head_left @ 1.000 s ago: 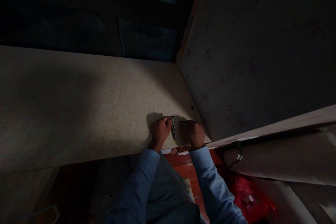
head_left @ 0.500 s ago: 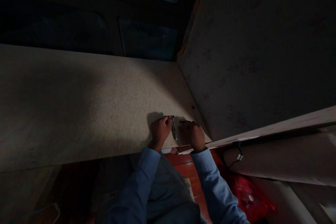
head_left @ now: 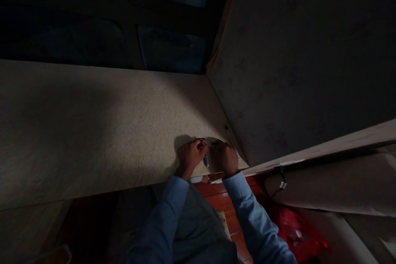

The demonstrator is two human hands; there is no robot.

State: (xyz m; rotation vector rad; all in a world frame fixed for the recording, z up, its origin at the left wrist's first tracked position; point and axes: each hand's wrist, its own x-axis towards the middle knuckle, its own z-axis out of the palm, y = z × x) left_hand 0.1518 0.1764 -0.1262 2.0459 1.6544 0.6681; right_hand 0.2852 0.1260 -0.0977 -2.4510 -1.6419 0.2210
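A slim razor [head_left: 207,161] with a dark crosswise head lies near the front right corner of the tabletop [head_left: 139,123]. My left hand [head_left: 190,154] is closed around its upper handle, fingers curled over the middle part, so only the head and the lower end show. Just right of it, my right hand [head_left: 226,157] rests with bent fingers close together. At those fingertips is a small dark bar-shaped piece [head_left: 214,144]; its kind is too dim to make out. Whatever lies under the right fingers is hidden.
A patterned upright panel [head_left: 293,70] borders the table on the right. Dark window panes [head_left: 173,49] stand behind it. A small dark spot [head_left: 226,127] shows by the right edge. Below right are a red plastic bag [head_left: 297,235] and a pale rolled bundle [head_left: 334,185].
My left fingers have moved right, over the razor's handle, covering more of it. My right hand has shifted slightly left and its fingers have rolled forward. The view has tilted a little.
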